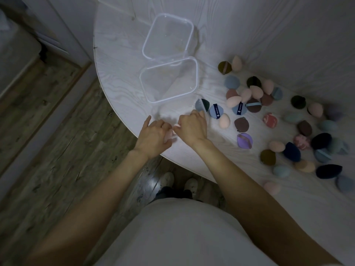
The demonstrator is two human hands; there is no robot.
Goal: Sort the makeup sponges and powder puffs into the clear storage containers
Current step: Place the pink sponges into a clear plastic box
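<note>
Clear plastic, hard to make out against the pale wood-grain round table (119, 60), seems to sit between the two hands at the table's near edge: a third container or lid, its outline faint around a pinkish soft sponge (169, 134) that shows between the thumbs. The left hand (153, 134) curls loosely at that spot with the index finger stretched forward; the right hand (192, 125) is half closed just beside it, thumb toward the left. Whether either actually grips the pink piece I cannot tell (it is mostly hidden by the fingers).

Two clear square storage containers (169, 80) lie straight ahead of the hands, touching each other, the nearer one a short reach forward and both apparently empty. The scattered pile of coloured teardrop sponges and round powder puffs (249, 96) lies to the right, so the right hand is the nearer one for picking; the grey-and-dark-green split puff (201, 105) sits just beyond its knuckles. Sorting looks barely begun.
</note>
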